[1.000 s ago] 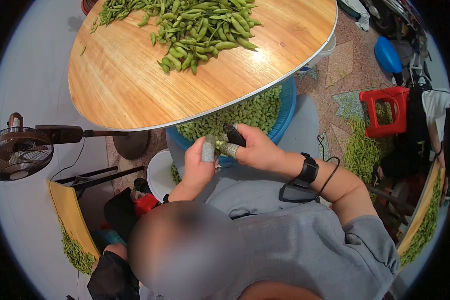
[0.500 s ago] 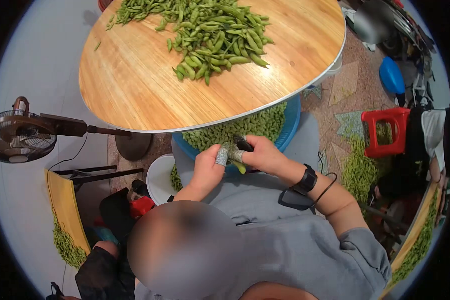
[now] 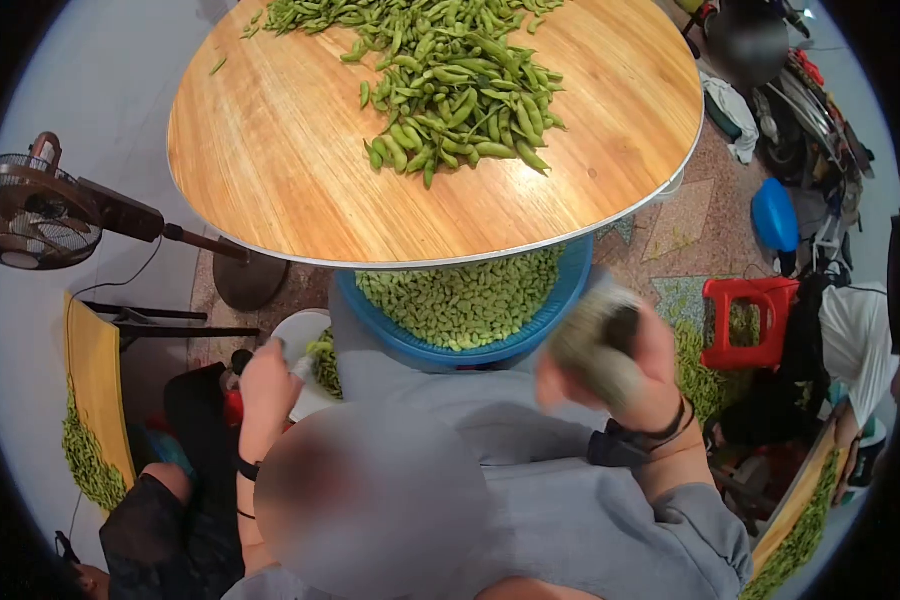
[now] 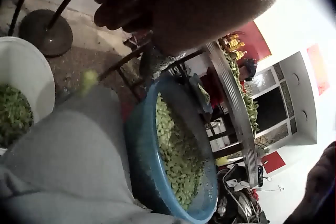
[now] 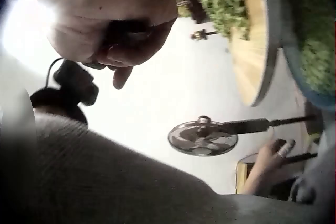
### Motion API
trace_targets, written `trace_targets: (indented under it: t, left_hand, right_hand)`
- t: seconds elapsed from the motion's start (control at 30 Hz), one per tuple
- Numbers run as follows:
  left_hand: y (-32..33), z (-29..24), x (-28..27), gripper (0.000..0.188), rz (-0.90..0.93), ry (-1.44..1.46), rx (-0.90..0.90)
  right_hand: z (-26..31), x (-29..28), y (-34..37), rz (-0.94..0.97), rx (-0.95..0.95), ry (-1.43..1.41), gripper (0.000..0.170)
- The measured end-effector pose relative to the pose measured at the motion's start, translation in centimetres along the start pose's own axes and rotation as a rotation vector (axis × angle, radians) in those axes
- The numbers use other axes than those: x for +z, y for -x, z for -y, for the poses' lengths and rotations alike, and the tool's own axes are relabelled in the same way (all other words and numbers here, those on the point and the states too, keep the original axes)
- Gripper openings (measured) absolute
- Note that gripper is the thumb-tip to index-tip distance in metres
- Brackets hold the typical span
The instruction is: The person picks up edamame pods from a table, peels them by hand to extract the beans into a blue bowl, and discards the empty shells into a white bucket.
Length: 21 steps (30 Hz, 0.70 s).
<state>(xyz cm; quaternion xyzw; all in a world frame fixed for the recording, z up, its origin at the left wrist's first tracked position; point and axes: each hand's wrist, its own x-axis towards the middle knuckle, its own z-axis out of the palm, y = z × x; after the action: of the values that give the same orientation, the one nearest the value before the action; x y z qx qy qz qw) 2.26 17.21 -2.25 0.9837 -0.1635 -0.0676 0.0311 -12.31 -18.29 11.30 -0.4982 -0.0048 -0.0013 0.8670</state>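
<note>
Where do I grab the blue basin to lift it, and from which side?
From your own side, grip the rim, left hand on its left, right hand on its right. The basin is wide, round and holds beans, so opposite grips should balance it; the tabletop covers its far edge.

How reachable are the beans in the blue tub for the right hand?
Probably yes: the right hand is off to the tub's right, and nothing covers the beans nearest the person; the table overhangs only the far side.
</note>
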Motion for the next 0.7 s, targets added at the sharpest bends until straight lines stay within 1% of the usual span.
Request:
trace_targets:
  t: [0.03, 0.07, 0.13, 0.17, 0.2, 0.23, 0.27, 0.3, 0.37, 0.43, 0.5, 0.53, 0.57, 0.6, 0.63, 0.67, 0.7]
  left_hand:
    - [0.2, 0.8, 0.2, 0.041, -0.044, -0.078, -0.022]
    - [0.2, -1.3, -2.0, 0.023, -0.097, 0.007, -0.049]
    - [-0.9, -2.9, -3.6, 0.016, -0.211, 0.272, 0.055]
    - [-1.5, -5.0, -5.3, 0.014, -0.296, 0.369, 0.15]
    - [-2.2, -7.4, -6.9, 0.012, -0.383, 0.465, 0.245]
    - [-3.1, -8.9, -7.8, 0.013, -0.409, 0.465, 0.308]
    - [-4.1, -10.2, -8.4, 0.015, -0.437, 0.462, 0.373]
    - [-5.2, -11.7, -8.7, 0.014, -0.45, 0.472, 0.402]
    - [-8.0, -14.0, -8.8, 0.013, -0.477, 0.49, 0.451]
    - [-11.0, -15.4, -7.8, 0.013, -0.496, 0.493, 0.475]
    - [-13.0, -16.7, -7.3, 0.015, -0.544, 0.295, 0.358]
    - [-13.5, -17.2, -7.4, 0.015, -0.543, 0.294, 0.365]
    - [-13.9, -17.7, -7.5, 0.018, -0.469, 0.264, 0.295]
    - [-14.2, -18.1, -7.5, 0.021, -0.394, 0.232, 0.224]
    - [-14.4, -18.2, -7.4, 0.021, -0.392, 0.229, 0.225]
    - [-14.6, -18.3, -7.4, 0.023, -0.358, 0.238, 0.188]
    - [-14.8, -18.2, -7.3, 0.025, -0.325, 0.245, 0.149]
  right_hand:
    - [1.2, 0.6, 1.0, 0.06, 0.042, 0.015, 0.019]
    - [1.8, 0.7, 0.6, 0.063, 0.051, 0.017, 0.019]
    - [2.9, 0.5, -1.3, 0.614, -0.25, -0.1, 0.018]
    - [3.3, 0.9, -1.9, 0.89, -0.4, -0.161, 0.021]
    - [3.0, 2.9, -0.6, 0.685, -0.458, -0.335, 0.02]
    - [4.5, 3.3, -1.1, 0.713, -0.374, -0.212, 0.009]
    - [5.6, 3.4, -1.6, 0.739, -0.293, -0.088, 0.008]
    - [5.2, 3.6, -1.6, 0.743, -0.294, -0.082, 0.008]
    - [4.0, 3.8, -1.5, 0.722, -0.516, -0.19, 0.005]
    - [4.6, 3.8, -1.7, 0.71, -0.521, -0.164, 0.005]
    - [5.9, 3.5, -2.0, 0.694, -0.523, -0.139, 0.008]
    - [7.0, 3.0, -2.3, 0.757, -0.415, -0.073, 0.012]
    - [7.7, 2.6, -2.5, 0.817, -0.305, -0.008, 0.017]
    - [6.7, 2.0, -2.3, 0.812, -0.309, -0.01, 0.017]
    - [4.9, 1.1, -1.9, 0.796, -0.391, -0.078, 0.016]
    - [3.9, 0.5, -1.9, 0.784, -0.474, -0.145, 0.021]
    - [5.1, -1.1, -2.1, 0.918, -0.268, 0.086, 0.039]
